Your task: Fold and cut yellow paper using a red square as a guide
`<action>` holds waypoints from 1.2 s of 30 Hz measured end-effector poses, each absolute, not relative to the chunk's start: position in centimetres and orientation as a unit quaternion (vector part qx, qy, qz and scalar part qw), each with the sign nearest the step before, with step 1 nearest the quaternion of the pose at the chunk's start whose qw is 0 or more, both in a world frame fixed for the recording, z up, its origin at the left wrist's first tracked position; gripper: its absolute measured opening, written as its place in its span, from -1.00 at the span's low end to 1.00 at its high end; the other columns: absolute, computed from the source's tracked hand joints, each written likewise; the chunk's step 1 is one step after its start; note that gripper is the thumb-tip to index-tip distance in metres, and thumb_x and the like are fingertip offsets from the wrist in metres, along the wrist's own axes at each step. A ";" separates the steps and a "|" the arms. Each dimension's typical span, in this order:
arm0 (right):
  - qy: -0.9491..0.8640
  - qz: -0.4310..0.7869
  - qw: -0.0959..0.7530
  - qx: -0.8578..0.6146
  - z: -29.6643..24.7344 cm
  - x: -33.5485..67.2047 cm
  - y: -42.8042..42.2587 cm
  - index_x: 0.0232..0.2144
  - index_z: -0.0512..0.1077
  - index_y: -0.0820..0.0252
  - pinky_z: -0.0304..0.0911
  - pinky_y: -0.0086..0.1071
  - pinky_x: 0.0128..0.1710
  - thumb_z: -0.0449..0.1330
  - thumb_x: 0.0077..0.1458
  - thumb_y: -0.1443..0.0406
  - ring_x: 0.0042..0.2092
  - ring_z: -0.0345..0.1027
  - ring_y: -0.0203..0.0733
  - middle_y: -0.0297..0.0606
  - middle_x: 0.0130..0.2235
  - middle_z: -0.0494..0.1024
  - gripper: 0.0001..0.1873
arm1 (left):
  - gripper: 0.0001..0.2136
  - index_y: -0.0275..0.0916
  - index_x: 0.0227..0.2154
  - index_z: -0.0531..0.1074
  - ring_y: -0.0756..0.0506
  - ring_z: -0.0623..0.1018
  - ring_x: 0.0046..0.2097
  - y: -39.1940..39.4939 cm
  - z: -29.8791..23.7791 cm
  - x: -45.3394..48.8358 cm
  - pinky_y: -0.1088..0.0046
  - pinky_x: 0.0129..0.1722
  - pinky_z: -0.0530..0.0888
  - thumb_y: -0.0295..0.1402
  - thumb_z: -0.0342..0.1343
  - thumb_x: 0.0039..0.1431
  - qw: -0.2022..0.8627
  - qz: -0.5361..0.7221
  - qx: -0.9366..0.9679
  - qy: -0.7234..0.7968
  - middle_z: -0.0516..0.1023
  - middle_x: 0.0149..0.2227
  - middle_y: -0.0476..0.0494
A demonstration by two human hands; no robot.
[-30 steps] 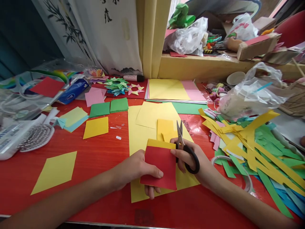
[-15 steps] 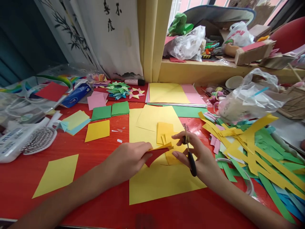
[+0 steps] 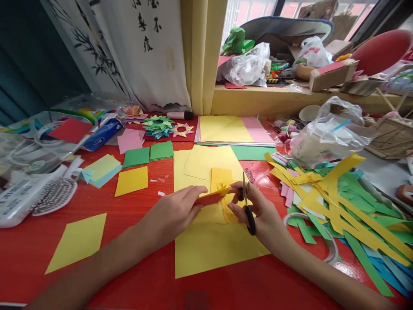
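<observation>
My left hand (image 3: 176, 212) pinches a red and yellow paper stack (image 3: 211, 198), held nearly flat and edge-on above a large yellow sheet (image 3: 213, 245) on the red table (image 3: 135, 224). My right hand (image 3: 258, 213) grips black-handled scissors (image 3: 248, 206), blades pointing away from me, right beside the paper's right edge. A small pile of cut yellow squares (image 3: 222, 178) lies just beyond both hands.
Paper strips and offcuts (image 3: 338, 202) heap at the right beside a plastic bag (image 3: 329, 131). Loose coloured squares (image 3: 132, 181), folded paper stars (image 3: 159, 125) and a hairbrush (image 3: 53, 196) lie left. A cluttered window ledge (image 3: 290, 97) runs behind. A tape ring (image 3: 322, 241) sits near my right wrist.
The red paper went from facing me upright to lying nearly flat and edge-on. Both hands shifted slightly away from me, and the scissors turned to stand beside the paper's edge.
</observation>
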State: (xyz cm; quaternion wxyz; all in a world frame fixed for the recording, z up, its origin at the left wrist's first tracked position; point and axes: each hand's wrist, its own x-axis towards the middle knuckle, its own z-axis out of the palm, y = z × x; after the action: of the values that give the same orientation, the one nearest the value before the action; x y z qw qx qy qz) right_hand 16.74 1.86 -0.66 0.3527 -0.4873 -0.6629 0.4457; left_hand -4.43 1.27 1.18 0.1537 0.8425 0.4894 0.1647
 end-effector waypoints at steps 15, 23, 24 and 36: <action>-0.588 0.538 0.377 -0.472 -0.7 17.0 2.0 -0.30 0.27 0.09 0.04 -0.48 -0.51 0.19 -0.03 0.22 -0.46 0.08 -0.36 -0.45 -0.49 0.17 -0.77 | -0.70 -0.10 -0.13 0.30 0.04 0.29 -0.57 0.8 2.0 -3.6 0.53 -0.55 0.22 -0.21 0.04 0.05 0.388 0.240 0.705 0.543 0.41 -0.46 0.03; -0.508 0.575 0.395 -0.506 0.0 17.1 2.3 -0.26 0.24 0.08 -0.11 -0.50 -0.60 0.26 -0.15 0.24 -0.53 -0.03 -0.40 -0.48 -0.52 0.11 -0.63 | -0.65 -0.14 -0.15 0.26 0.11 0.21 -0.60 0.9 1.5 -2.8 0.62 -0.69 0.17 -0.22 0.13 -0.03 0.536 0.359 0.537 0.544 0.14 -0.53 0.11; -0.504 0.581 0.392 -0.505 0.0 17.1 2.3 -0.26 0.24 0.08 -0.11 -0.50 -0.59 0.26 -0.15 0.24 -0.53 -0.03 -0.41 -0.48 -0.52 0.11 -0.64 | -0.65 -0.15 -0.15 0.25 0.11 0.21 -0.62 0.9 1.5 -2.8 0.61 -0.71 0.18 -0.22 0.12 -0.02 0.540 0.361 0.532 0.543 0.15 -0.53 0.11; -0.516 0.591 0.411 -0.464 0.1 17.4 2.3 -0.31 0.22 0.07 -0.14 -0.48 -0.55 0.16 -0.02 0.25 -0.49 -0.07 -0.39 -0.45 -0.47 0.09 -0.79 | -0.59 -0.15 -0.12 0.23 0.15 0.16 -0.63 0.5 1.2 -2.0 0.65 -0.68 0.12 -0.26 0.18 -0.07 0.594 0.401 0.437 0.544 0.18 -0.60 0.17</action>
State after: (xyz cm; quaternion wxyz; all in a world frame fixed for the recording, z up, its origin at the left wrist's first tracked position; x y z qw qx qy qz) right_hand 17.42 2.28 0.09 0.4113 -0.4636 -0.5163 0.5911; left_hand -1.95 0.48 1.21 0.5940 0.4367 0.5439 0.4008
